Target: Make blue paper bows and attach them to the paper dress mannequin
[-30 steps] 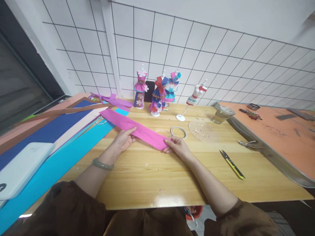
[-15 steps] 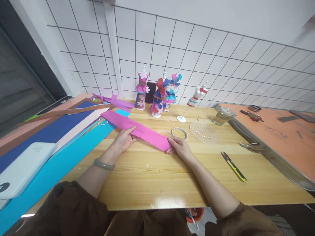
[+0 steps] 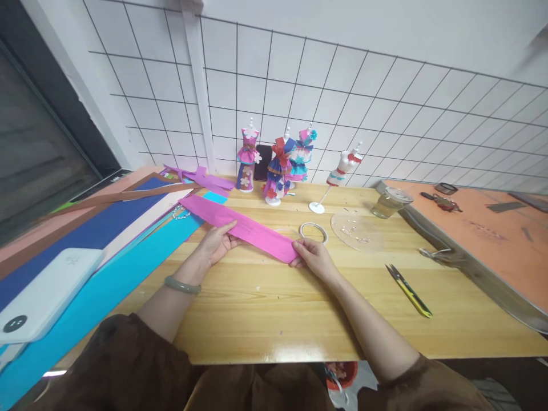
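A long pink crepe paper strip [image 3: 252, 233] stretches slantwise above the wooden table [image 3: 240, 325], its far end over the coloured sheets at left. My left hand [image 3: 217, 244] pinches its lower edge near the middle, thumb on top and fingers beneath. At the strip's near right end, my right hand [image 3: 311, 255] grips the corner between thumb and fingers. Just behind that hand lies a roll of white tape [image 3: 314, 233]. Further right are a clear round dish [image 3: 357, 233] with small shiny bits and yellow-handled thread snips [image 3: 409, 290].
Several small dress-form stands in paper outfits [image 3: 280, 171] stand at the back, with a white one [image 3: 346, 168] leaning right. A lidded cup [image 3: 390, 202] is near an orange-topped surface [image 3: 492, 228]. Blue paper [image 3: 128, 285] and a white power bank [image 3: 51, 291] lie at left.
The view has shifted very slightly, so everything sits a little further right. Both hands keep the same hold on the pink strip.
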Tool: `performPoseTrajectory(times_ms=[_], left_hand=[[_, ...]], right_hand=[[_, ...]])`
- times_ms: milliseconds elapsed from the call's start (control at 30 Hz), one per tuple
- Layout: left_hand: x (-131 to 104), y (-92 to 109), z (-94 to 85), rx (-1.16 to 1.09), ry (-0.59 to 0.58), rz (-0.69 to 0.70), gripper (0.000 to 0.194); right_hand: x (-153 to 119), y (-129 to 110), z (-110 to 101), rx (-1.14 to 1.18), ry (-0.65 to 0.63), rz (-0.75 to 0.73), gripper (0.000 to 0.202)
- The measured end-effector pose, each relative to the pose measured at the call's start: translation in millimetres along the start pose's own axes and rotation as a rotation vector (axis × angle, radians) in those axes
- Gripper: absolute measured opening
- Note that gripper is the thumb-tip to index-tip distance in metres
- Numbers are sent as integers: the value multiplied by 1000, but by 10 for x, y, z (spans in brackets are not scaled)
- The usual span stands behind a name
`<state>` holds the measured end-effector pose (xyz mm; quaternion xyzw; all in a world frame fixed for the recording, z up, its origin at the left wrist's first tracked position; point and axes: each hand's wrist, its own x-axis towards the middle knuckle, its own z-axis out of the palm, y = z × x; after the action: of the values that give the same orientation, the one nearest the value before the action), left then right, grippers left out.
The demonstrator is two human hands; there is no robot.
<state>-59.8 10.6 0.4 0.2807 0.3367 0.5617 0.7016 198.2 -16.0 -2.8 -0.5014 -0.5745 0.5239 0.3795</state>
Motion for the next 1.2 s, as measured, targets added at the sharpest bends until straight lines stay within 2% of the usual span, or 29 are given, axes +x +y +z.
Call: performPoseTrajectory(times_ms=[233, 900, 1100, 1200], left_hand=[[-1, 6, -17, -13, -20, 14, 23], [16, 21, -42, -38, 25, -34, 21], [15, 55, -49, -152, 19, 64, 20], [35, 81, -76, -212, 62, 130, 19]], right_hand=[[20, 29, -6, -3, -7, 1, 29], [31, 19, -46, 30, 19, -2, 30], [24, 4, -112, -21, 26, 6, 28], [-12, -35, -146, -35, 14, 9, 27]])
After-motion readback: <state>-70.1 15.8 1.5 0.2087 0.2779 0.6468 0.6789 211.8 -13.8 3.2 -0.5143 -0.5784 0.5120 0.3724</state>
